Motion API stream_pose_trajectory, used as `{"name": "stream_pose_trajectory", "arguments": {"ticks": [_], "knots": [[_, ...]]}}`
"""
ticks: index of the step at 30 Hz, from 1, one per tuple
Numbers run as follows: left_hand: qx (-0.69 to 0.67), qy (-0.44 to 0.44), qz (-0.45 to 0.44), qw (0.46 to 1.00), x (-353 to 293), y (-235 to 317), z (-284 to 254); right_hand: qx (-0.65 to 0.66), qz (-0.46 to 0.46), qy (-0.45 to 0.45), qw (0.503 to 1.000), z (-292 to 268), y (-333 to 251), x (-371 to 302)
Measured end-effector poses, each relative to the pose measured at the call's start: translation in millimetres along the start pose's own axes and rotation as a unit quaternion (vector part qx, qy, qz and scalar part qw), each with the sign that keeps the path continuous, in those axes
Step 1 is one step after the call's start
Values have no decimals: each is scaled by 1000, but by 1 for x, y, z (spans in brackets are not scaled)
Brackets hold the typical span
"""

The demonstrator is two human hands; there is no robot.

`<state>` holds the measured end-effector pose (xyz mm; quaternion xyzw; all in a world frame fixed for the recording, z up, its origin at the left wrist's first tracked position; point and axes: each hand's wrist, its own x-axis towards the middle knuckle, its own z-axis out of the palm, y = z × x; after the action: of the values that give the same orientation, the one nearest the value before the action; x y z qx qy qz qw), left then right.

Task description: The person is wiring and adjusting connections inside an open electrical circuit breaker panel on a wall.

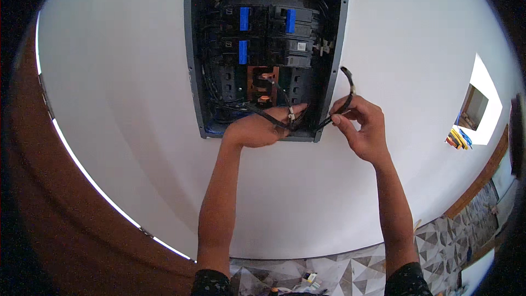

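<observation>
A grey-framed electrical panel (pixel 188 49) is set into the white wall in front of me. My right hand (pixel 361 126), just outside its lower right edge, pinches a thick black cable (pixel 349 85) between thumb and fingers. The cable's free end curls upward above that hand. Inside the bottom of the panel, my left hand (pixel 263 130) reaches rightward with its fingers stretched out. Another stretch of black cable (pixel 266 115) crosses in front of it, near a white tag (pixel 291 116). Copper busbars (pixel 263 85) show above the left hand. Some of its fingertips are hidden among the dark wires.
Black breakers with blue handles (pixel 244 19) fill the panel's upper part. Dark wires (pixel 211 85) bunch along its left side. At the far right, colourful wires (pixel 459 138) hang from a wall opening (pixel 472 108). Below lies a patterned tile floor (pixel 350 268) with small items on it.
</observation>
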<state>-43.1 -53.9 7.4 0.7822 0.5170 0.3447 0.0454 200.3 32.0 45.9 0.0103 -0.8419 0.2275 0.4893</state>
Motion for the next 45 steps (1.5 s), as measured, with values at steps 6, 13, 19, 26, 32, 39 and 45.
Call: {"name": "stream_pose_trajectory", "arguments": {"ticks": [6,13,19,26,32,39,45], "knots": [[-176,99,-76,976,25,-1,7,-32,-36,22,999,20,-16,-28],[-53,104,-123,986,34,22,6,-136,-155,94,974,52,-3,-52],[-159,124,-26,979,30,-8,9,-79,-122,140,979,48,7,-61],[-83,77,-57,992,33,-9,10,53,-17,148,987,30,-2,-50],[-98,17,-33,995,32,-2,2,51,27,155,986,34,-6,-50],[-109,18,-64,992,35,-8,4,0,-49,106,993,31,9,-59],[-49,3,-55,997,35,0,1,82,-35,106,990,36,8,-63]]}}
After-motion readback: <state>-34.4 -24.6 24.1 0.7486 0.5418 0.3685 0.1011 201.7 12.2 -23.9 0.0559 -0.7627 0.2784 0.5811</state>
